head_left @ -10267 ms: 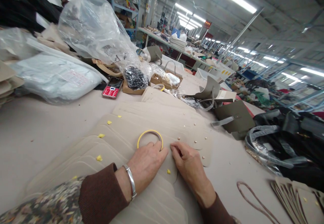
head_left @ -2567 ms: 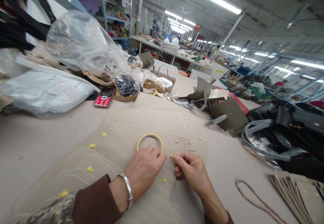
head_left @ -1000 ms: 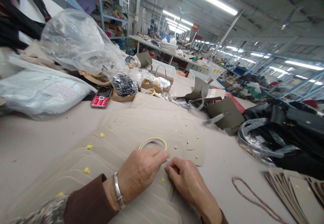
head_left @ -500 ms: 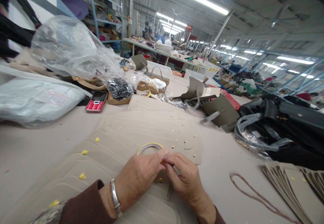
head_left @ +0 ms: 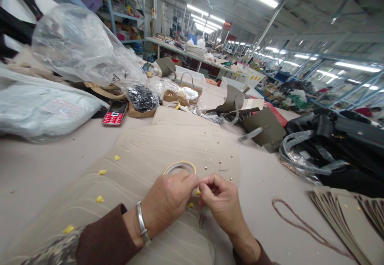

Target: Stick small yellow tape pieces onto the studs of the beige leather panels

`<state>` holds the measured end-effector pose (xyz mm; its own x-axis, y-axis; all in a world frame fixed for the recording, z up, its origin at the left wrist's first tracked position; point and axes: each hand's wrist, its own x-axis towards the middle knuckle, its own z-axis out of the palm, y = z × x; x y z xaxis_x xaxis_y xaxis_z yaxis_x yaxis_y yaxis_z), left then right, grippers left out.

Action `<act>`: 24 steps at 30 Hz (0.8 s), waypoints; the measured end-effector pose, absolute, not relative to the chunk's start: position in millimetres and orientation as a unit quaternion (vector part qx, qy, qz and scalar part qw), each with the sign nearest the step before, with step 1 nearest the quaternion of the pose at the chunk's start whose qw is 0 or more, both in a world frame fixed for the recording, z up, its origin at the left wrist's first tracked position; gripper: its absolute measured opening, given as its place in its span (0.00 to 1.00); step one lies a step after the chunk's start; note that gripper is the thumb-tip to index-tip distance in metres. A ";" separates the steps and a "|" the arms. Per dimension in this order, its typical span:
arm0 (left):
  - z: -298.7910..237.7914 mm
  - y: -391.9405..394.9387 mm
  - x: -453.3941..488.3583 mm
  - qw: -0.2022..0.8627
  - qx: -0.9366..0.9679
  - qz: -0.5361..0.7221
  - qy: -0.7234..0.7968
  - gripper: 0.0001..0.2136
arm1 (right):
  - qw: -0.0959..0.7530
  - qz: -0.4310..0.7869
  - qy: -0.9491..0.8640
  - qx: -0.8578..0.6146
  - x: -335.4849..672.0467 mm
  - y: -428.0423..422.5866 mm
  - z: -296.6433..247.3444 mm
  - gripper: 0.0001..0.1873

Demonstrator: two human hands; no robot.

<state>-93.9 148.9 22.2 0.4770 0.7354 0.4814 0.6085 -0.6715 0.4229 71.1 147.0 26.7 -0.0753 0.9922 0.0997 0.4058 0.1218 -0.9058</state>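
My left hand (head_left: 171,193), a bracelet at its wrist, is closed on a narrow roll of tape (head_left: 181,164) with a yellow edge; the roll's lower part is hidden behind the fingers. My right hand (head_left: 221,201) is in a pinch, its fingertips close against those of the left. What the pinch holds, if anything, is too small to make out. Beneath both hands lies a spread of overlapping beige panels (head_left: 162,145). Small yellow tape bits (head_left: 100,198) sit along their left side, and metal studs (head_left: 220,162) dot the right side.
A red-keyed phone (head_left: 115,113) and plastic bags (head_left: 81,49) lie at the left. Open boxes (head_left: 144,113) stand behind the panels. Olive bag pieces (head_left: 264,126), black bags (head_left: 345,149), a brown cord (head_left: 303,225) and a fanned panel stack (head_left: 345,217) are on the right.
My right fingertips have drawn back slightly from the left thumb and curled more tightly. The tape roll remains by my left hand. The view has tilted down a little.
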 end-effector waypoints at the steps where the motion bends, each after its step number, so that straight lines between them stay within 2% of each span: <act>1: 22.6 147.5 -93.8 0.090 0.855 0.338 0.383 0.11 | 0.404 0.401 -0.600 -0.563 72.0 148.7 26.3 0.08; 5: 21.5 145.7 -93.8 0.062 0.857 0.342 0.381 0.08 | 0.426 0.451 -0.505 -0.600 89.4 159.9 19.4 0.12; 9: 16.1 156.9 -93.3 0.037 0.873 0.220 0.434 0.05 | 0.388 0.510 -0.468 -0.609 110.8 165.7 7.6 0.19; 14: 15.1 165.3 -90.0 0.079 0.879 0.129 0.451 0.06 | 0.377 0.508 -0.465 -0.619 115.1 166.5 -5.2 0.22; 19: 16.6 159.6 -89.3 0.129 0.891 0.122 0.417 0.07 | 0.382 0.506 -0.458 -0.622 115.0 167.4 -2.5 0.21; 24: 14.4 160.4 -90.8 0.127 0.900 0.112 0.402 0.07 | 0.281 0.542 -0.478 -0.631 116.1 156.3 1.5 0.16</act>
